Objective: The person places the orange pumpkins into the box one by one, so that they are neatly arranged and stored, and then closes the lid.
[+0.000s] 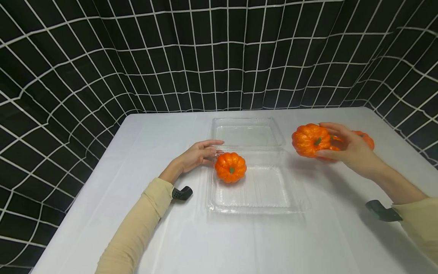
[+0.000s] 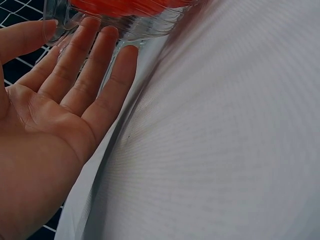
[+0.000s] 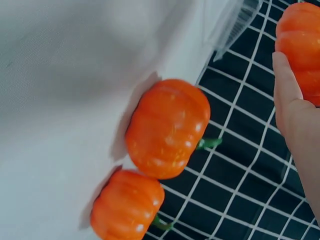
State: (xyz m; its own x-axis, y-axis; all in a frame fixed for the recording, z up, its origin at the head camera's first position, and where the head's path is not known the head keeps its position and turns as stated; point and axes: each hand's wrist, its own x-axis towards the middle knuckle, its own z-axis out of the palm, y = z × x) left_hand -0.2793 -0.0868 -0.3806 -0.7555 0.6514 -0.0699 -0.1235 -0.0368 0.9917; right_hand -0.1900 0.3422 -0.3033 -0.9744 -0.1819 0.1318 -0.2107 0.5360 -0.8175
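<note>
My right hand (image 1: 356, 152) grips an orange toy pumpkin (image 1: 309, 140) with a green stem, raised over the table to the right of a clear plastic clamshell box (image 1: 260, 207). In the right wrist view, thumb and fingers are partly out of frame beside the held pumpkin (image 3: 302, 50). Another pumpkin (image 1: 230, 168) sits in the box's near half, at its left back. My left hand (image 1: 196, 156) is at the left side of the box near the hinge. Its fairly straight fingers (image 2: 75, 65) touch the plastic in the left wrist view.
Two more pumpkins, one larger (image 3: 167, 129) and one smaller (image 3: 127, 205), lie side by side on the white tablecloth (image 1: 164, 236), partly behind my right hand in the head view. The box's lid (image 1: 246, 133) lies open toward the back. Black grid-patterned cloth (image 1: 205, 57) surrounds the table.
</note>
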